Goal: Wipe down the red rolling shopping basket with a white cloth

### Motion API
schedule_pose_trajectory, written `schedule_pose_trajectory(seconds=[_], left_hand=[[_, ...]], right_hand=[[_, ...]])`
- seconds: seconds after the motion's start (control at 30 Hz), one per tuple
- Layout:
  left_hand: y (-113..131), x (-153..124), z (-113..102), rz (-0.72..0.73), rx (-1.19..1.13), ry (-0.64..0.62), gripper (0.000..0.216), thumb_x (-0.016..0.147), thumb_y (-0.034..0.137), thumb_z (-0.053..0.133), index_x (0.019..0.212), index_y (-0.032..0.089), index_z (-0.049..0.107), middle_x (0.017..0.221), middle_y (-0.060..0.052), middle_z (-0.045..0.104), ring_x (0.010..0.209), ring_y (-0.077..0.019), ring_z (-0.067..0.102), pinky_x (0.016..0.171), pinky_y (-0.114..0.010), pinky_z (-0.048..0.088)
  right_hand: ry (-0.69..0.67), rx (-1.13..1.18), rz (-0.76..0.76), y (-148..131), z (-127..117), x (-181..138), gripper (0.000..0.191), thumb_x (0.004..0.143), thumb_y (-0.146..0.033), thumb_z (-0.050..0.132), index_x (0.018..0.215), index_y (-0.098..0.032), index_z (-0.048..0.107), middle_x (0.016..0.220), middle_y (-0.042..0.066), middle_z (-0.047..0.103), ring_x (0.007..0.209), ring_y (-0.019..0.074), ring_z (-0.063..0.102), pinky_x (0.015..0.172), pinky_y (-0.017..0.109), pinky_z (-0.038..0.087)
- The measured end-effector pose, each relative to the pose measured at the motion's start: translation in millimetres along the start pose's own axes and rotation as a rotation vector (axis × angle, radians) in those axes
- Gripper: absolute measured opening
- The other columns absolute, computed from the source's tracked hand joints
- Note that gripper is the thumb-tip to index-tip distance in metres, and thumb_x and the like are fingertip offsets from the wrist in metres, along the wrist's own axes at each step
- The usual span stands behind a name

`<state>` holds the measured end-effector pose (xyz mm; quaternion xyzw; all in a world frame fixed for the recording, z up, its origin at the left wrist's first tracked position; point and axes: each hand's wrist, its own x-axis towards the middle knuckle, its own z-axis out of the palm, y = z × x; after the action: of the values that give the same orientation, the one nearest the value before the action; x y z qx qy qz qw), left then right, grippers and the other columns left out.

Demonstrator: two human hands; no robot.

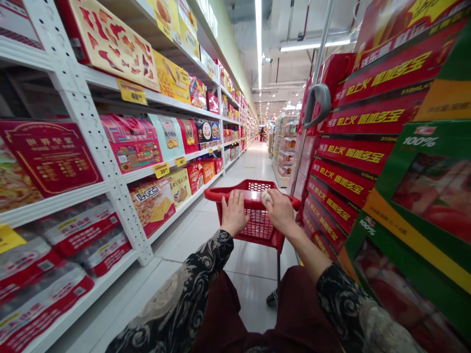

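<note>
Head view: I'm apparently pushing the red shopping cart [260, 229] before me, left hand [234, 212] flat on its handle [252, 195], right hand [280, 211] curled there around a pale object [267, 197]; rolling straight calls for even pressure.

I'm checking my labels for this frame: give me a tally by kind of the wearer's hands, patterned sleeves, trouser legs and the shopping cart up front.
Hands: 2 (left hand, right hand)
Patterned sleeves: 2
Dark red trouser legs: 2
Red shopping cart: 1
Total: 7
</note>
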<state>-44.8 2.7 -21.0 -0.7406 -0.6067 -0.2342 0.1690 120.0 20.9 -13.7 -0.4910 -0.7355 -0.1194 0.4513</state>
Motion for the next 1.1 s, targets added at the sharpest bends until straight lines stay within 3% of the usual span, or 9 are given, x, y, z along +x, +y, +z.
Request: schedule_pose_trajectory(seconds=[0.13,0.23,0.4,0.47,0.67,0.77,0.93,1.0,1.1], left_hand=[[3,-1,-5,0.05,0.002,-0.022,0.066,0.076,0.032,0.05,0.136,0.012,0.031,0.144,-0.014,0.032,0.134,-0.0286,0.024,0.108,-0.056,0.017],[-5,-1,-8,-0.001,-0.003,-0.021,0.064,0.077,0.03,0.048,0.136,0.013,0.032,0.143,-0.013,0.035,0.132,-0.0282,0.028,0.108,-0.056,0.018],[-12,-1,-5,-0.001,-0.014,-0.025,0.065,0.075,0.028,0.049,0.137,0.015,0.031,0.144,-0.013,0.034,0.132,-0.0277,0.029,0.108,-0.054,0.019],[-10,-1,-4,0.0,-0.018,-0.028,0.067,0.074,0.028,0.05,0.137,0.014,0.031,0.144,-0.013,0.033,0.133,-0.0278,0.028,0.108,-0.053,0.019],[-8,-2,-8,0.05,0.012,-0.069,0.067,0.075,0.027,0.049,0.138,0.014,0.028,0.146,-0.012,0.029,0.135,-0.0244,0.025,0.109,-0.052,0.016],[-10,-2,-9,0.05,0.018,-0.079,0.067,0.075,0.027,0.049,0.138,0.015,0.027,0.147,-0.011,0.028,0.135,-0.0237,0.024,0.109,-0.052,0.016],[-7,-4,-7,0.037,-0.027,-0.064,0.068,0.075,0.026,0.05,0.138,0.014,0.028,0.146,-0.012,0.028,0.135,-0.0247,0.023,0.109,-0.053,0.016],[-5,-5,-8,0.036,-0.033,-0.064,0.069,0.074,0.026,0.051,0.138,0.015,0.027,0.147,-0.012,0.027,0.135,-0.0253,0.023,0.109,-0.053,0.016],[-5,-5,-11,0.047,-0.036,-0.076,0.069,0.074,0.027,0.051,0.138,0.013,0.028,0.146,-0.013,0.028,0.135,-0.0256,0.023,0.109,-0.054,0.013]], right_hand=[[-0.02,-0.036,-0.145,-20,17,-5,0.041,0.077,-0.013,0.043,0.117,-0.016,0.055,0.126,0.012,0.053,0.118,0.0258,0.045,0.099,0.042,0.036],[-0.001,-0.047,-0.115,7,7,-4,0.042,0.078,-0.012,0.041,0.117,-0.015,0.055,0.123,0.013,0.055,0.115,0.0245,0.048,0.098,0.041,0.037],[0.066,-0.131,0.091,58,-17,3,0.04,0.08,-0.016,0.039,0.116,-0.009,0.055,0.118,0.017,0.057,0.11,0.0274,0.05,0.096,0.044,0.039],[0.027,-0.136,0.091,50,-13,6,0.04,0.08,-0.016,0.04,0.116,-0.007,0.055,0.119,0.019,0.056,0.111,0.0281,0.049,0.096,0.044,0.038],[-0.128,-0.083,-0.065,-17,18,13,0.043,0.079,-0.013,0.041,0.121,-0.009,0.052,0.126,0.015,0.052,0.118,0.0247,0.044,0.102,0.04,0.032],[-0.177,-0.044,-0.105,-14,12,16,0.043,0.08,-0.015,0.04,0.122,-0.011,0.051,0.126,0.013,0.053,0.118,0.0229,0.044,0.102,0.038,0.032],[-0.054,-0.012,0.14,16,-3,21,0.035,0.081,-0.018,0.041,0.114,-0.01,0.051,0.11,0.015,0.06,0.102,0.0244,0.055,0.091,0.036,0.04],[-0.039,0.011,0.168,11,0,22,0.03,0.08,-0.018,0.042,0.108,-0.012,0.052,0.102,0.014,0.062,0.096,0.0245,0.056,0.086,0.036,0.041],[-0.072,0.059,0.082,-13,11,21,0.026,0.079,-0.015,0.043,0.102,-0.013,0.054,0.106,0.014,0.061,0.101,0.0231,0.054,0.089,0.035,0.04]])
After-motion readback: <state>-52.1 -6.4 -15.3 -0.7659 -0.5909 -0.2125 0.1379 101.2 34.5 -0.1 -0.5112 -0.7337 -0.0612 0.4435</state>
